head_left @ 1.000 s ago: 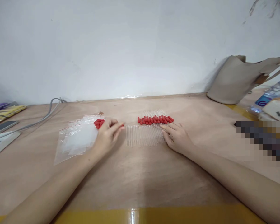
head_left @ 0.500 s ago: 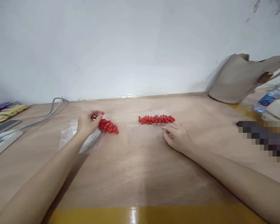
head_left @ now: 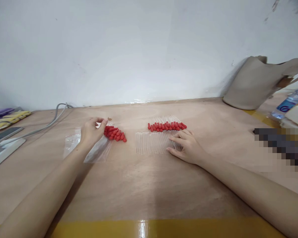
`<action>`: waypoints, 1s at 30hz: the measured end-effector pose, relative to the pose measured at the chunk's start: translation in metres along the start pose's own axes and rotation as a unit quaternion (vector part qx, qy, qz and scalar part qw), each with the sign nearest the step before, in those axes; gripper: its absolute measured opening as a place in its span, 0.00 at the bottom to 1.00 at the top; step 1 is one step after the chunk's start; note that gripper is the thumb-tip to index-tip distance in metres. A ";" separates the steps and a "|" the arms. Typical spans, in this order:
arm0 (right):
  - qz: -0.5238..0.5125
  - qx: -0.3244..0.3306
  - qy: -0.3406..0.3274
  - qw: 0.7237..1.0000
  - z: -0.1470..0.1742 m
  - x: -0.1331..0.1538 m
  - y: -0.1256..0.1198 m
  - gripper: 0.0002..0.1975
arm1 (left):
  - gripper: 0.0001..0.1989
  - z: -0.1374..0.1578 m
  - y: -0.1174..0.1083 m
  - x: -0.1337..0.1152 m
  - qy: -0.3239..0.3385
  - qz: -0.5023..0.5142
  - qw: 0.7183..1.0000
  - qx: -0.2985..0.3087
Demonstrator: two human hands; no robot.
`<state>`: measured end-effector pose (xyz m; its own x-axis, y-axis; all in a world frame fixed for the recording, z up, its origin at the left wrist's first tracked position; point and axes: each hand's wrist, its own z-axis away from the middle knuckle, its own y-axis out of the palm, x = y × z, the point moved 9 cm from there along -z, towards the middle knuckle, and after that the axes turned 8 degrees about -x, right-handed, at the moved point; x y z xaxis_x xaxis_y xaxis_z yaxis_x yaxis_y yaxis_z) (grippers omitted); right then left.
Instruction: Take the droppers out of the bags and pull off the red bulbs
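My left hand (head_left: 91, 133) is just left of a pile of red rubber dropper bulbs (head_left: 116, 134). Its thumb and forefinger come together at the tips in a pinch; anything between them is too small to make out. Under the wrist lies a clear plastic bag (head_left: 99, 152). My right hand (head_left: 188, 147) rests over the right end of a row of clear glass tubes (head_left: 150, 143), thumb and fingers apart. Behind that row, several tubes with red bulbs on their ends (head_left: 165, 126) lie side by side, bulbs towards me.
At the left are a white power strip (head_left: 7, 152), a grey cable (head_left: 43, 126), a phone (head_left: 6, 136) and a yellow packet (head_left: 12, 120). A grey bag (head_left: 250, 84) leans on the wall at the right, near a water bottle (head_left: 286, 104). Yellow tape (head_left: 101, 229) runs along the front edge.
The red bulb seen at my left fingertips no longer shows there, and that hand has shifted slightly left. My right thumb and fingers have spread and reached further left over the tubes.
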<state>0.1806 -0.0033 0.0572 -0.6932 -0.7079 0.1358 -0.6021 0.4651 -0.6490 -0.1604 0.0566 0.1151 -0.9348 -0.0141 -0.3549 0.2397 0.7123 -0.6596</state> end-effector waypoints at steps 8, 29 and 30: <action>-0.078 0.039 0.010 0.996 0.004 -0.003 0.004 0.21 | 0.15 0.104 0.015 -0.141 0.346 0.145 0.920 0.116; -0.128 0.083 0.057 0.987 0.005 -0.009 0.012 0.25 | 0.24 0.144 0.056 -0.154 0.345 0.128 0.871 0.325; -0.131 0.082 0.056 0.986 0.005 -0.009 0.012 0.25 | 0.24 0.144 0.056 -0.153 0.345 0.128 0.871 0.325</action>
<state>0.1821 0.0058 0.0445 -0.5675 -0.7246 0.3910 -0.7004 0.1753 -0.6919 0.0341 -0.0022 0.0367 -0.7096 0.6723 -0.2111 0.3517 0.0782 -0.9328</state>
